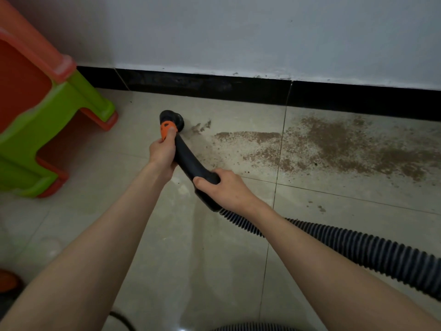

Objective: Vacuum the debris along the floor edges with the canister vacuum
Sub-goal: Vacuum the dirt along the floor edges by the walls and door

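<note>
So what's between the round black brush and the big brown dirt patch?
In the head view, a few brown crumbs between round black brush and brown dirt patch.

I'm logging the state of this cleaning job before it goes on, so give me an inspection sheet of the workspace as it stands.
Surface: beige tiled floor, brown granular debris spread beside the black baseboard.
Job's things: black curved vacuum wand with orange collar; round black brush nozzle on the floor at the debris's left end.
Clutter: orange-and-green plastic stool at left.
Grippers: left hand grips the wand near the collar; right hand grips its rear end.
Cables: black ribbed hose trails right; thin black cord at bottom.
Surroundings: white wall, scuffed above the baseboard.
</note>
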